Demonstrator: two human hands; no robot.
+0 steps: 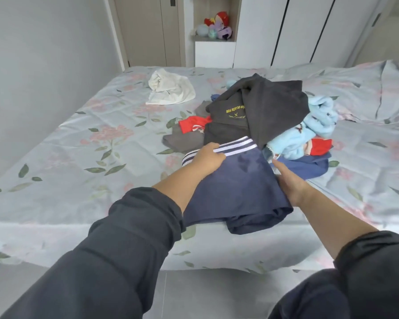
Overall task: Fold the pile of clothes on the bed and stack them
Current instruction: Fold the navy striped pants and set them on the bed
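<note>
Head view: navy shorts point(242, 185) being folded just in front of the pile point(258, 111) on the bed point(78, 157), left hand point(206, 161) fingers gripping the waistband point(235, 145), right hand point(288, 183) fingers straight along the side; next likely folding them over.

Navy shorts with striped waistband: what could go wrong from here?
1. The navy shorts with a white-striped waistband butt against the dark grey printed sweatshirt; pulling may drag it and the light blue fleece garment along.
2. Their hem overhangs the edge of the floral-sheeted bed; if the left hand loses its grip, they could slide off.
</note>
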